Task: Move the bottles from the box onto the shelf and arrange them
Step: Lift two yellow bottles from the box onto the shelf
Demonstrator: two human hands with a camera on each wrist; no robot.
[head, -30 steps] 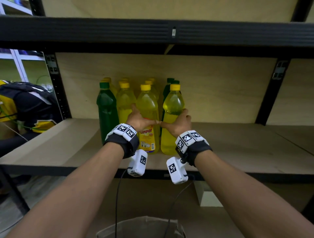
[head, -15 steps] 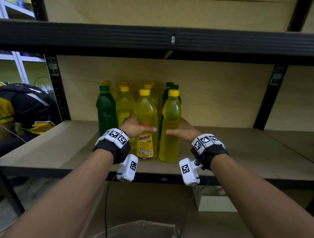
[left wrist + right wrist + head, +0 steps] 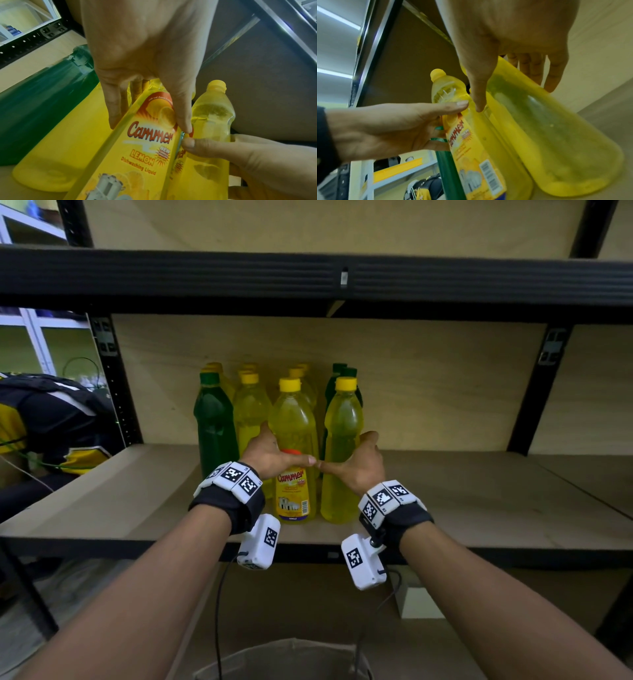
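Several yellow and green bottles stand in a cluster on the wooden shelf [image 3: 479,501]. In the front row stand a dark green bottle [image 3: 214,426], a yellow one, a labelled yellow bottle [image 3: 294,419] and a plain yellow bottle [image 3: 342,422]. My left hand [image 3: 284,450] clasps the labelled bottle [image 3: 145,148], thumb across its front and fingers down its left side. My right hand [image 3: 349,453] clasps the plain bottle [image 3: 556,135] the same way from the right. The two thumb tips touch in front. Both bottles stand upright, side by side, on the board.
A black beam [image 3: 308,278] of the upper shelf runs overhead. A black upright [image 3: 537,392] stands at the right, with bare board before it. A dark bag [image 3: 51,419] lies left. Below me are a white box [image 3: 421,601] and the box rim [image 3: 284,659].
Half a second ago my hands sat lower on the two front bottles with the thumbs apart. They have slid up and the thumbs now meet. The bottles stay in place.
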